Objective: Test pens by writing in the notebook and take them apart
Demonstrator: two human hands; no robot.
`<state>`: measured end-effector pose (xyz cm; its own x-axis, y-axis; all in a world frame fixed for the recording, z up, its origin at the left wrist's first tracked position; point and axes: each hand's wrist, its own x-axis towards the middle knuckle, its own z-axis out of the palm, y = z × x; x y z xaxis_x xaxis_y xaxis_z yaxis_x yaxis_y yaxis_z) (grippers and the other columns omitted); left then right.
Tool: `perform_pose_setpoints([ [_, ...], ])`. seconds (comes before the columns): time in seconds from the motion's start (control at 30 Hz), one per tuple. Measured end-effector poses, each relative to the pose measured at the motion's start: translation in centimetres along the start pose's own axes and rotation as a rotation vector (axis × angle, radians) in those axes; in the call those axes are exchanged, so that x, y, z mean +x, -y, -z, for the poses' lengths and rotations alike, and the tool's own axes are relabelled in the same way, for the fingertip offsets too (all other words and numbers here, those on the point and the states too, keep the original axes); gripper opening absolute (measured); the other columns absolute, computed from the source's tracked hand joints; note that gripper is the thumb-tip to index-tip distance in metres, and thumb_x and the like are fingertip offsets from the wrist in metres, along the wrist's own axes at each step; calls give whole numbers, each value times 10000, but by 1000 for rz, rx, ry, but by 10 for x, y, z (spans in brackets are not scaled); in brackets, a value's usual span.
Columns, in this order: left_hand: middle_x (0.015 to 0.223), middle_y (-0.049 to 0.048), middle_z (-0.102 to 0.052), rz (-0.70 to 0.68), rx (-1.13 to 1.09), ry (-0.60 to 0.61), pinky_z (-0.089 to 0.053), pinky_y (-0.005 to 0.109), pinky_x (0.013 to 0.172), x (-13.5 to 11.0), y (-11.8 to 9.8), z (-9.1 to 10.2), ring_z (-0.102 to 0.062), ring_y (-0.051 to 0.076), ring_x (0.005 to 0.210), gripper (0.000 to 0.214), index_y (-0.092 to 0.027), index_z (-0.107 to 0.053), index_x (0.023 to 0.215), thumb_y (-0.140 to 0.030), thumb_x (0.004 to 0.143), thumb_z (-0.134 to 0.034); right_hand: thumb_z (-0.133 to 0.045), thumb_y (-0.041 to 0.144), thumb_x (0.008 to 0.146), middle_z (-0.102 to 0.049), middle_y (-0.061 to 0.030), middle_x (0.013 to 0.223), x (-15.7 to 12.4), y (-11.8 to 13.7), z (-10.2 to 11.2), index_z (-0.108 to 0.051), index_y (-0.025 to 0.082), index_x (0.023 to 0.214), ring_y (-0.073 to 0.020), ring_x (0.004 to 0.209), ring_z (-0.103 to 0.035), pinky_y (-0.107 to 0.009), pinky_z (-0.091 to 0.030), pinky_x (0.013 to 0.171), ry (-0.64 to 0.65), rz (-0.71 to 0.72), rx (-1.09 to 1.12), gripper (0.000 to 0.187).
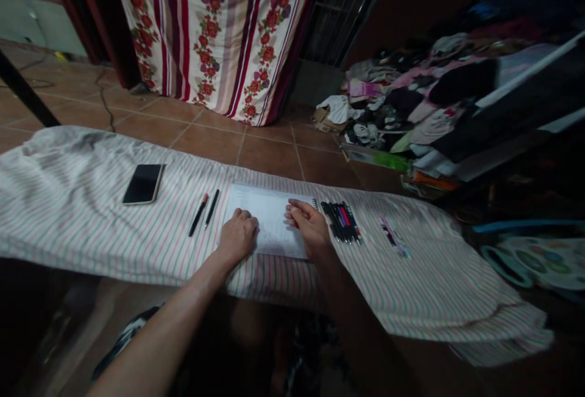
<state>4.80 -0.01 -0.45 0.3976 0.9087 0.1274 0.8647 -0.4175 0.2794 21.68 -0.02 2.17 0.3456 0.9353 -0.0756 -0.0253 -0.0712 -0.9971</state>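
A spiral notebook [274, 226], its page pale with faint marks, lies on the striped cloth in front of me. My left hand [238, 235] rests on its left side with the fingers curled in; whatever they hold, if anything, is hidden. Over the right side of the page is my right hand [311, 226], its fingers stretched loosely to the left and nothing visible in them. Left of the notebook lie a black pen [212, 208] and a dark pen with an orange-pink end [198, 214]. A row of pens [340, 221] sits just right of my right hand.
The striped cloth [425, 275] covers a long, narrow surface. A phone [143, 184] lies at the left, and several pinkish pens [393, 236] at the right. Beyond are a tiled floor [269, 147], a floral curtain [214, 38] and heaped clothes [402, 92].
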Motion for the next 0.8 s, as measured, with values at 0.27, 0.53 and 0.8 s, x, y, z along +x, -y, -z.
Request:
perform_pose_setpoints([
  [0.27,917,124,-599,149,51,-38,-437,337,794,-7,34,14,-501,248,967,271,-143,-656,920,-132,838,-398,-624,347,662,-682,-66,815,-18,-20,-51,-642,150,928,-136,652,-620,-250,-471,564,184,9,-4,332],
  [0.53,1080,142,-584,374,48,-78,-457,311,780,-13,58,27,-556,240,1023,255,-141,-641,904,-162,844,-394,-608,300,642,-670,-50,756,-18,-39,-61,-650,155,874,-126,608,-601,-235,-451,518,238,-35,-48,276],
  [0.8,1280,164,-497,435,63,-88,-469,313,707,-9,63,11,-618,234,913,296,-130,-581,994,-209,876,-322,-581,279,627,-669,-47,735,-18,-44,-50,-654,154,846,-126,588,-599,-237,-445,504,185,-72,-78,262],
])
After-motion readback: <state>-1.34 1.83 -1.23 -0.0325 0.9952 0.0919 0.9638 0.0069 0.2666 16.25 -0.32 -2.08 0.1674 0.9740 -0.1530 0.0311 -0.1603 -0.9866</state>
